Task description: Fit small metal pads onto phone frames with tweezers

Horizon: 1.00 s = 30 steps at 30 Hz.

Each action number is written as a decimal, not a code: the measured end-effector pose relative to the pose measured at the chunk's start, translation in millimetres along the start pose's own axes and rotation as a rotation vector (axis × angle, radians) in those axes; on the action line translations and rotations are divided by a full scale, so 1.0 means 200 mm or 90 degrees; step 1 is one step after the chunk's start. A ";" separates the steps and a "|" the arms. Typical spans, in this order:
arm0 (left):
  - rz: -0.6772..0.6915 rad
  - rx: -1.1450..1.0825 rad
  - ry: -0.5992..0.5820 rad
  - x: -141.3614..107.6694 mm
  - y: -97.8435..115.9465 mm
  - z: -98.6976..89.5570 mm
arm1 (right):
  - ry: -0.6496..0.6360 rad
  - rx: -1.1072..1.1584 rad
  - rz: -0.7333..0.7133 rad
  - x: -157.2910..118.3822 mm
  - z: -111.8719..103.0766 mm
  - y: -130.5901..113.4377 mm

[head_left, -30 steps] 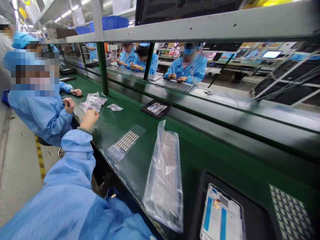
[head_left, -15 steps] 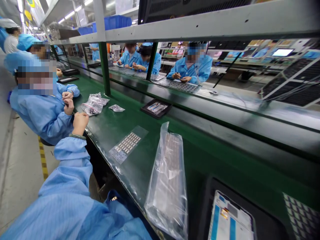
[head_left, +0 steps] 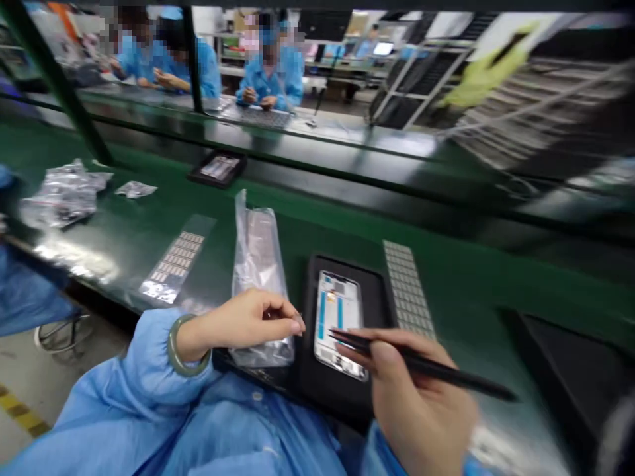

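Observation:
My right hand (head_left: 421, 390) grips a pair of black tweezers (head_left: 446, 375), their tips pointing left above a phone frame (head_left: 351, 311). That frame is white with blue strips and lies in a black tray (head_left: 308, 380). To the tray's left, my left hand (head_left: 248, 320) is closed in a pinch over the clear plastic bag (head_left: 260, 264). Whatever its fingertips hold is too small to make out. A sheet of small pale labels (head_left: 407, 287) lies right of the tray, and a clear sheet with similar pieces (head_left: 181, 254) lies left of the bag.
Crumpled plastic bags (head_left: 67, 192) and a small bag (head_left: 135, 190) lie at the left. Further back stands another black tray (head_left: 218, 168) with a phone frame. A dark tray (head_left: 570, 370) is at the right. A green post (head_left: 64, 92) rises at the left; co-workers sit across the line.
The view has swung right. My left hand has come from beside a co-worker's hands at the left to near the black tray. My right hand with the tweezers has come into view.

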<state>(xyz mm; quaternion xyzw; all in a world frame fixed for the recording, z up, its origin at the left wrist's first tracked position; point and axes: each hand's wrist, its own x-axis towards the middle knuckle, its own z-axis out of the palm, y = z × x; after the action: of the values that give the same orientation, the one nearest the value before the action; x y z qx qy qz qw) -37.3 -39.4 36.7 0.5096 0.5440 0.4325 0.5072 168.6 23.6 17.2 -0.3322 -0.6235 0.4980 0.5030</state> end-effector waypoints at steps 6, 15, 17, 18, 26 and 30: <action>0.011 0.069 0.001 0.07 0.02 0.10 | -0.004 0.030 0.035 0.01 0.07 -0.03; -0.018 0.112 -0.029 0.12 0.00 0.14 | -0.009 -0.063 0.018 0.01 0.03 0.00; -0.014 0.136 -0.037 0.13 -0.01 0.14 | -0.009 -0.132 -0.007 0.01 0.02 0.00; -0.013 0.150 -0.040 0.13 -0.02 0.15 | -0.011 -0.163 -0.025 0.01 0.01 0.00; -0.152 0.015 -0.217 0.14 0.01 0.12 | -0.091 -0.263 -0.104 0.04 -0.07 -0.05; -0.161 0.017 -0.233 0.17 0.00 0.09 | -0.025 -0.144 0.041 0.16 -0.14 0.01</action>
<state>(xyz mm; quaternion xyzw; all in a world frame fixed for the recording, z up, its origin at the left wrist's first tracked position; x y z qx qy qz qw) -18.7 -6.1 31.1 0.5140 0.5084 0.2580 0.6409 186.7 61.0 24.9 -0.3971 -0.6742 0.4469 0.4337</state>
